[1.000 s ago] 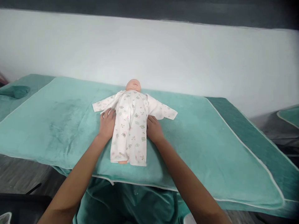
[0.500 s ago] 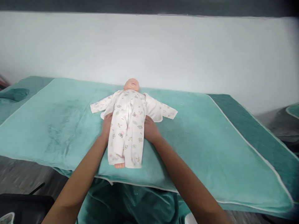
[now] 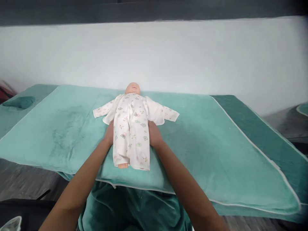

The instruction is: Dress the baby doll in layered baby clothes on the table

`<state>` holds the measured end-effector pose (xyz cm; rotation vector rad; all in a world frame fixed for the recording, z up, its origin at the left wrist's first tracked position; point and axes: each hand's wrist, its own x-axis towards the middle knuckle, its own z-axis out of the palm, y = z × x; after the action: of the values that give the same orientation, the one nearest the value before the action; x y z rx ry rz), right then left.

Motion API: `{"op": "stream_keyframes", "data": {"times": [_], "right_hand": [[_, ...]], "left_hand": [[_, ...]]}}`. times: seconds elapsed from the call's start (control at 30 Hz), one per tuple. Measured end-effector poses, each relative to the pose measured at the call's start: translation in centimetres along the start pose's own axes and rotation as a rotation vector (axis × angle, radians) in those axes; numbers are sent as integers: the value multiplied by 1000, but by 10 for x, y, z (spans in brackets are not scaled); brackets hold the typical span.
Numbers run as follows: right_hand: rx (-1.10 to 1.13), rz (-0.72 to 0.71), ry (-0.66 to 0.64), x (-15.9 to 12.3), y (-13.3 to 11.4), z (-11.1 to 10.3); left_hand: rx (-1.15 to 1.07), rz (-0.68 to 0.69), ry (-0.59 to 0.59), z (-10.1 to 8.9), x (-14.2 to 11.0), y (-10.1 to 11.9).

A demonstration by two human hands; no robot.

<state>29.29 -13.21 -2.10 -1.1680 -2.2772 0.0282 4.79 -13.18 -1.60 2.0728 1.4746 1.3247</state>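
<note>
A baby doll (image 3: pixel 132 88) lies on its back, head toward the wall. It wears a white printed baby shirt (image 3: pixel 156 110), its sleeves spread to both sides. White printed baby trousers (image 3: pixel 131 134) cover its front from the chest down to the feet. One bare foot (image 3: pixel 123 166) pokes out of the hem at the left; the other foot is hidden. My left hand (image 3: pixel 110 132) is closed at the left side of the trousers, my right hand (image 3: pixel 154 133) at the right side. The fingertips of both hands are tucked out of sight behind the cloth.
A green padded bed cover (image 3: pixel 204 154) with white piping spreads under the doll, against a white wall (image 3: pixel 154 54). A dark green strip (image 3: pixel 260 134) borders it at the right. A black seat (image 3: pixel 26 208) stands at the lower left.
The view has shifted slightly. The lower end of the trousers has swung a little to the right, with both hands staying at its sides.
</note>
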Motion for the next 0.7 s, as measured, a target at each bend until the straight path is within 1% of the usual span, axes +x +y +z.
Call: {"op": "stream_keyframes", "data": {"times": [0.1,0.17,0.23,0.33,0.4,0.5,0.57,0.7], "right_hand": [[45,-74,59,-12,-1,-4],[42,-100,67,-15,-2,-5],[11,-101,28,-15,-3,-4],[-28,-83,-58,-11,-4,0],[-26,-83,-93,-9,-4,2],[-25,-79,-108,-9,-3,2],[-32,-68,-91,-11,-4,0],[5,-84,-26,-18,-8,-4]], "left_hand": [[-59,-4,-57,-2,-1,3],[-76,-24,-44,-2,0,1],[-81,-29,-17,0,0,-6],[-68,0,13,3,0,-19],[-18,9,33,4,-2,-27],[131,-14,50,3,-9,-33],[207,-26,59,0,-16,-31],[269,-21,109,-9,-32,-21]]}}
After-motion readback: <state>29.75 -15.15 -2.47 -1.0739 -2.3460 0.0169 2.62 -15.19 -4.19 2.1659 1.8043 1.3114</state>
